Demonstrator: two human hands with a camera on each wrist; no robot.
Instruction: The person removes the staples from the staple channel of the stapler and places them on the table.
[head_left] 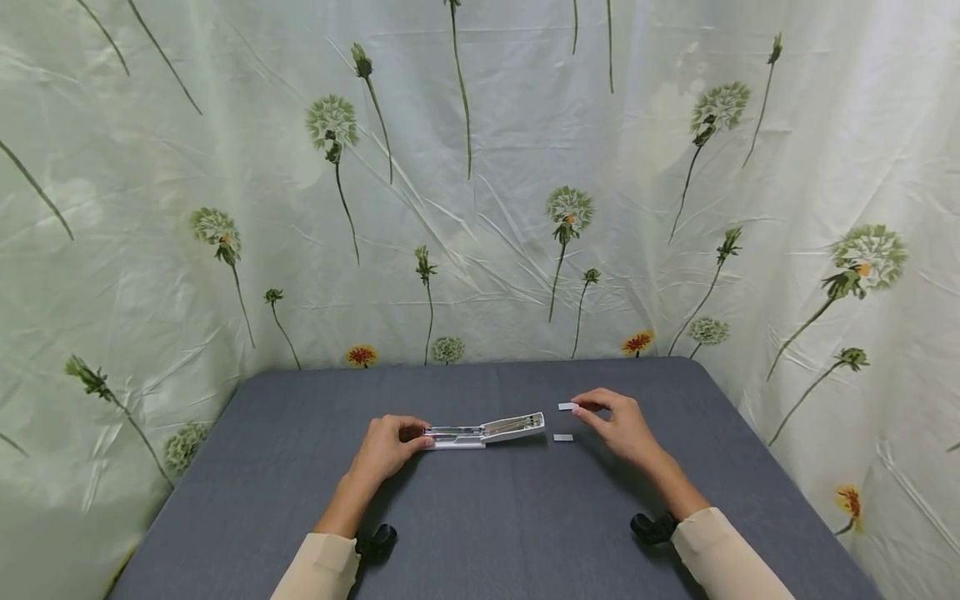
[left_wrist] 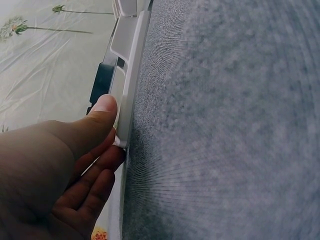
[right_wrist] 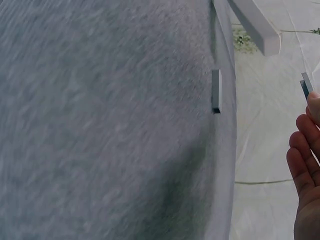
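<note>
A white stapler (head_left: 459, 445) lies folded open on the grey cloth, its top arm (head_left: 513, 428) swung out to the right with the metal inside showing. My left hand (head_left: 387, 446) grips the stapler's left end. In the left wrist view the thumb (left_wrist: 106, 104) presses near a dark part (left_wrist: 102, 82) of it. My right hand (head_left: 621, 427), off the arm's right tip, pinches a short strip of staples (head_left: 567, 407) between thumb and fingertips. A second staple strip (head_left: 563, 437) lies on the cloth just below it in the head view.
The grey cloth-covered table (head_left: 465, 533) reaches back to a pale curtain (head_left: 495, 250) printed with dandelions. Black straps with small devices (head_left: 377, 543) sit on both wrists, below cream sleeves (head_left: 322, 567).
</note>
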